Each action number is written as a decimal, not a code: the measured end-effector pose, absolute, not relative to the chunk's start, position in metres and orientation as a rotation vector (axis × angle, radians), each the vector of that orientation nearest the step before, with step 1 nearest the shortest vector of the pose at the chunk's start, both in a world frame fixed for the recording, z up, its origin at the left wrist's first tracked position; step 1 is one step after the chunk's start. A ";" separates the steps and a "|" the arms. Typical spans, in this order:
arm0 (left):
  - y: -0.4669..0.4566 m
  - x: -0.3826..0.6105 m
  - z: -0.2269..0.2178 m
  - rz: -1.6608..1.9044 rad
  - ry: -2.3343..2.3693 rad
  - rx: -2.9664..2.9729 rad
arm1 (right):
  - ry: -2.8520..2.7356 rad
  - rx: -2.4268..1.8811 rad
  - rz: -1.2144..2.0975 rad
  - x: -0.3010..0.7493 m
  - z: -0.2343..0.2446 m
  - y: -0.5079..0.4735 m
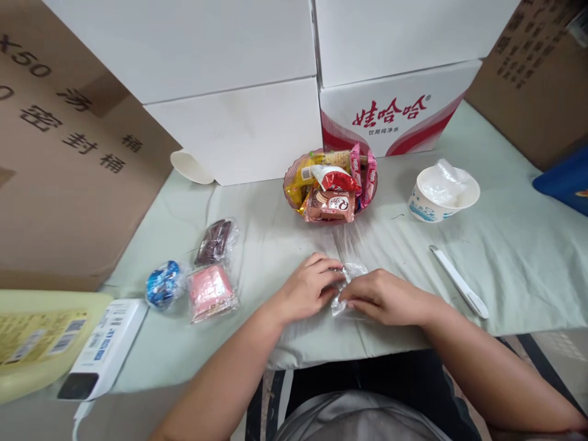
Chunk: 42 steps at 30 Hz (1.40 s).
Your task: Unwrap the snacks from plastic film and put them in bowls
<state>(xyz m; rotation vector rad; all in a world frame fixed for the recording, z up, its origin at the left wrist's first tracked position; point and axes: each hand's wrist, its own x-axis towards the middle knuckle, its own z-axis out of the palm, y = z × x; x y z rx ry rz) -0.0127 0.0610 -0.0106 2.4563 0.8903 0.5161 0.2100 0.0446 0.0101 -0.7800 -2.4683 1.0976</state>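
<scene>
We have stacked white boxes (239,128) behind the snack bowl (288,177) and, in front of it, our left hand (307,289), fingers curled but whether gripping we cannot tell, beside our right hand (390,297), whose fingers pinch a crumpled clear wrapper (356,270) there too.

Softly wrinkled, matt green cloth (257,245) covers the table. Near its front edge, crumpled clear plastic film (356,269) shines along its creases. Toward the back edge, a translucent pink bowl (290,172), glass or plastic, looks glossy, as do its foil-like packets (331,205). Toward the right edge, the paper cup (427,211) and the plastic-looking white cutter (459,283) are smooth. Along the back edge stand smooth white cardboard boxes (229,135); at the left back corner, dull brown cardboard (68,184).
</scene>
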 end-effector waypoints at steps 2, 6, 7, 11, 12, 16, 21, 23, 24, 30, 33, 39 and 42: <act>0.060 -0.012 -0.011 0.505 0.908 2.441 | -2.376 -0.993 0.959 0.208 0.005 0.046; 0.059 -0.013 -0.011 0.490 0.990 2.412 | -2.216 -1.396 0.558 0.205 -0.010 0.052; 0.058 -0.013 -0.011 0.488 0.995 2.411 | -2.210 -1.439 0.507 0.205 -0.013 0.053; 0.057 -0.012 -0.009 0.541 0.964 2.441 | -2.286 -1.440 0.435 0.201 -0.019 0.055; 0.057 -0.012 -0.009 0.568 0.978 2.444 | -2.309 -1.434 0.418 0.200 -0.020 0.056; 0.058 -0.013 -0.010 0.582 1.149 2.442 | -2.328 -1.486 0.289 0.203 -0.023 0.060; 0.062 -0.014 -0.015 0.516 1.232 2.482 | -2.027 -1.499 -0.005 0.217 -0.017 0.065; 0.062 -0.013 -0.016 0.526 1.238 2.483 | -2.025 -1.291 0.058 0.216 -0.012 0.062; 0.062 -0.013 -0.017 0.534 1.235 2.477 | -2.093 -1.158 0.139 0.214 -0.010 0.059; 0.067 -0.017 -0.021 0.650 1.283 2.391 | -2.494 -0.957 0.485 0.195 -0.013 0.054; 0.073 -0.022 -0.024 0.717 1.325 2.349 | -2.499 -1.009 0.494 0.192 -0.016 0.055; 0.080 -0.027 -0.028 0.716 1.295 2.367 | -2.434 -1.015 0.438 0.210 -0.007 0.056; 0.081 -0.026 -0.028 0.699 1.288 2.361 | -2.179 -1.106 0.224 0.246 0.021 0.069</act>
